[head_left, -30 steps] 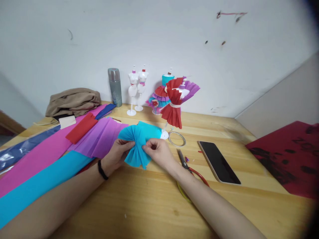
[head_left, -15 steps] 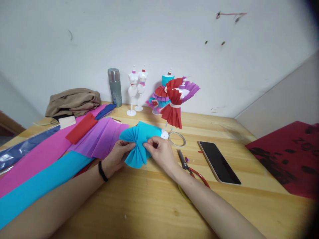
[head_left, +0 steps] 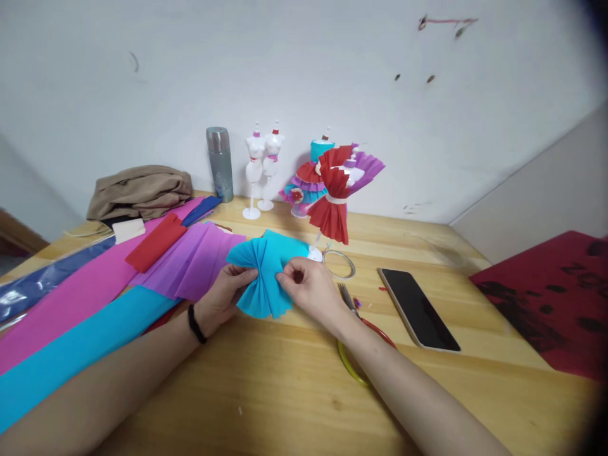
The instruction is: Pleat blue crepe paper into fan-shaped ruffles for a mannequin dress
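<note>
A piece of blue crepe paper (head_left: 268,278) is gathered into a pleated fan above the table. My left hand (head_left: 228,292) pinches its folds together at the left middle. My right hand (head_left: 306,285) grips the flatter part on the right between thumb and fingers. Just behind the paper stands a mini dress form (head_left: 349,176) with red and purple pleated paper bound at its waist by a pale band. Scissors (head_left: 349,297) lie partly hidden beneath my right forearm.
Crepe paper strips, among them a pink one (head_left: 90,272) and a purple one (head_left: 199,259), cover the left side. Two bare dress forms (head_left: 254,168), a decorated one (head_left: 311,180) and a flask (head_left: 220,164) stand behind. A wire ring (head_left: 339,264), phone (head_left: 420,309) and red bag (head_left: 546,297) lie right.
My right hand has slid slightly right along the blue crepe paper, away from the left pinch, and the paper between them has spread flatter. The view has shifted slightly.
</note>
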Tool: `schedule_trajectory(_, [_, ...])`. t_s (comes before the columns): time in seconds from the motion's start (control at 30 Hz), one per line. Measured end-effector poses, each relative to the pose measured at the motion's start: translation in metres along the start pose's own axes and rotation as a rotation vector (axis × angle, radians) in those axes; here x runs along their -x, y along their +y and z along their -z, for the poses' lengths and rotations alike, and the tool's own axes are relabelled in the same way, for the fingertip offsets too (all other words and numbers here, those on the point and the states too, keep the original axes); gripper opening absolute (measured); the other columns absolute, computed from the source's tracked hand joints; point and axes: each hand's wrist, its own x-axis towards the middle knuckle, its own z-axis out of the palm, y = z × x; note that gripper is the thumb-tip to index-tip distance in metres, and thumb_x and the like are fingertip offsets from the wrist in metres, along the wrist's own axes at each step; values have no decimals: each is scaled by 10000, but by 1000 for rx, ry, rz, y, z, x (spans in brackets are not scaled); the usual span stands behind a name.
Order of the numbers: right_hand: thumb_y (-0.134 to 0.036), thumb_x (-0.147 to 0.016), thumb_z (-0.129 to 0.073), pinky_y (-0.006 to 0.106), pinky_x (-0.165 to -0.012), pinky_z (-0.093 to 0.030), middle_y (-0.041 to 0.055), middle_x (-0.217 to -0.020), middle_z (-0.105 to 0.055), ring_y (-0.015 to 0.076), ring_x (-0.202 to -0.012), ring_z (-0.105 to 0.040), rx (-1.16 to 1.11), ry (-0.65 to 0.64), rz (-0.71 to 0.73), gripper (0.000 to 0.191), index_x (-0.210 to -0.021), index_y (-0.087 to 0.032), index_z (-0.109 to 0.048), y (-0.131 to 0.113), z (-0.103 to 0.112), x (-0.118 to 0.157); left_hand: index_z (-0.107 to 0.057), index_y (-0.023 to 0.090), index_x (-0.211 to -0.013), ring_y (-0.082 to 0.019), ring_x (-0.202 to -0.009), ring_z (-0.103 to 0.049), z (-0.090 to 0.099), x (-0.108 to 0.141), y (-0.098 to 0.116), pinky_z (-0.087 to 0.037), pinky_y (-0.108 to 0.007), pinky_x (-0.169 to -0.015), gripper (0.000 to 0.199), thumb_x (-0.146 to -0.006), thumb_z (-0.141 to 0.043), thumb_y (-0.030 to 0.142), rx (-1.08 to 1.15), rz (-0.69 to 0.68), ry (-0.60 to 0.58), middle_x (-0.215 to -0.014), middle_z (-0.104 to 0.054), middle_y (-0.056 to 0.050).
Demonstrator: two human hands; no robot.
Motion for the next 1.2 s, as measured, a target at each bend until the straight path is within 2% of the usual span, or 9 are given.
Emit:
schedule_trajectory(0.2, [-232,-791,-632,249,-555,-318,-18,-595,-571,122,-552,-492,113,23,48,223,-589,-197,-544,1,3,2,-751,124,-847,-236,-741,-724,0,-1,-1,-565,-342,-724,278,-630,-827,280,-45,-42,20,-826,-769,-94])
schedule_trajectory(0.37, [-296,-832,-645,270,-586,-318,13,-668,-620,147,-621,-534,297,8,133,230,-630,-198,-597,0,8,4,-752,154,-852,-211,-741,-709,6,-4,-5,-560,-349,-748,276,-620,-832,280,-122,-146,116,-845,-768,-61])
schedule_trajectory(0.53, [-311,-839,-646,284,-588,-299,31,-705,-647,166,-646,-552,364,-39,128,213,-661,-198,-616,2,6,3,-742,158,-713,-161,-596,-648,4,-1,0,-544,-287,-617,203,-605,-833,305,-289,-227,215,-686,-733,-15])
schedule_trajectory(0.63, [-296,-834,-645,286,-577,-281,31,-693,-644,168,-642,-549,379,-70,113,213,-646,-201,-612,4,2,2,-739,161,-682,-154,-555,-619,1,2,3,-519,-272,-560,214,-601,-828,337,-359,-231,217,-640,-712,-9])
schedule_trajectory(0.77, [-271,-819,-650,280,-567,-274,25,-669,-641,160,-619,-539,345,-121,63,213,-624,-200,-603,5,-1,3,-733,165,-669,-156,-579,-618,0,3,3,-527,-279,-594,226,-581,-834,346,-398,-249,212,-668,-716,-12])
schedule_trajectory(1.03, [-266,-799,-638,275,-559,-274,17,-645,-642,154,-588,-525,296,-77,22,197,-615,-201,-606,-1,2,5,-694,164,-597,-139,-519,-561,-7,7,11,-497,-257,-534,221,-622,-805,353,-480,-318,163,-540,-635,6])
schedule_trajectory(1.2, [-246,-774,-633,261,-524,-269,-2,-568,-606,135,-522,-493,210,-118,-51,196,-585,-202,-605,-1,-3,6,-723,164,-658,-148,-574,-578,-7,6,10,-503,-265,-565,192,-620,-802,335,-461,-325,158,-640,-688,-14])
